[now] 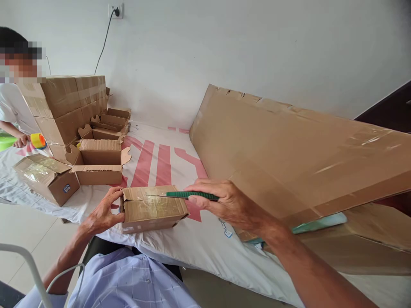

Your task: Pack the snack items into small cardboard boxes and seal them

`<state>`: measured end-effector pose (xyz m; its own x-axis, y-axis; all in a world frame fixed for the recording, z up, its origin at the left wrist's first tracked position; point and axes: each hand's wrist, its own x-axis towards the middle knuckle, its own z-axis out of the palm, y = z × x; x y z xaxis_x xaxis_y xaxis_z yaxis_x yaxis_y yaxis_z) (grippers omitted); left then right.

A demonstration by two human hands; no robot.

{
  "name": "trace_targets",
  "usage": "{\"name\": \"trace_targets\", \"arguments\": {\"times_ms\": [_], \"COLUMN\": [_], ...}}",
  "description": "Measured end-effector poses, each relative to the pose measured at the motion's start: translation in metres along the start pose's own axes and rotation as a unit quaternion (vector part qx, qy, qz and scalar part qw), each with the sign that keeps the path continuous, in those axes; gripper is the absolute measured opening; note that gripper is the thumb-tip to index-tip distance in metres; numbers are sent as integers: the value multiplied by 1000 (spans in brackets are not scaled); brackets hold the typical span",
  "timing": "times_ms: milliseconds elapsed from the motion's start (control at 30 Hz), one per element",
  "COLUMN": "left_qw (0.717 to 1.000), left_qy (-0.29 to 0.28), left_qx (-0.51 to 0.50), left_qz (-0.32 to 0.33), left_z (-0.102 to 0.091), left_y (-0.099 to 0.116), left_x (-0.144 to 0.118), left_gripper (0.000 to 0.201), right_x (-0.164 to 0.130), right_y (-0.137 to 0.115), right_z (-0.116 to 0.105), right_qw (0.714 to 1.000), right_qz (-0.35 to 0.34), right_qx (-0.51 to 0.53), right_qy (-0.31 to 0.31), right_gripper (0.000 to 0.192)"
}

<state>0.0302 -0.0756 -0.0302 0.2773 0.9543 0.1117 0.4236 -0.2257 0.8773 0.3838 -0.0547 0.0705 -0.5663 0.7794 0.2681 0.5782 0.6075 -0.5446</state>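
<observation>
A small taped cardboard box lies on the cloth-covered table in front of me. My left hand grips its left end, with the thumb on the near side and the fingers at the far corner. Clear shiny tape runs over the top flaps, and a slit or flap edge shows near the left end. In my right hand is a box cutter with a green ribbed handle. Its thin blade points left above the box top; whether it touches the tape I cannot tell.
Open small boxes stand in a row to the left, beside another taped box. Large stacked cartons rise behind them. A big cardboard sheet leans at the right. A person at far left holds a tape roll.
</observation>
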Motion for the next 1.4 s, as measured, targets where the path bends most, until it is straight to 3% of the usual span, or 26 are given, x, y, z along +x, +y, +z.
{"name": "trace_targets", "arguments": {"times_ms": [200,533,767,1033,1233,1400], "left_qw": [1000,1000,999,999,998,997], "left_qy": [-5,-8,-9,-14,-20,-31], "left_qx": [20,24,35,47,54,61], "left_qz": [0,9,28,17,20,33], "left_z": [0,2,2,0,-2,2], "left_y": [5,3,8,7,5,5], "left_x": [-3,-6,-10,-6,1,6], "left_gripper": [56,60,63,59,59,63], "right_x": [17,37,47,50,33,33], "right_y": [-6,-2,-10,-20,2,19], "right_z": [24,26,27,25,0,17], "right_qw": [998,993,990,982,986,985], "right_qz": [-32,-81,-96,-56,9,-20], "right_qx": [29,1,-49,-121,-53,-82], "right_qy": [-35,-89,-95,-131,-156,-153], "right_gripper": [29,31,31,31,32,29]}}
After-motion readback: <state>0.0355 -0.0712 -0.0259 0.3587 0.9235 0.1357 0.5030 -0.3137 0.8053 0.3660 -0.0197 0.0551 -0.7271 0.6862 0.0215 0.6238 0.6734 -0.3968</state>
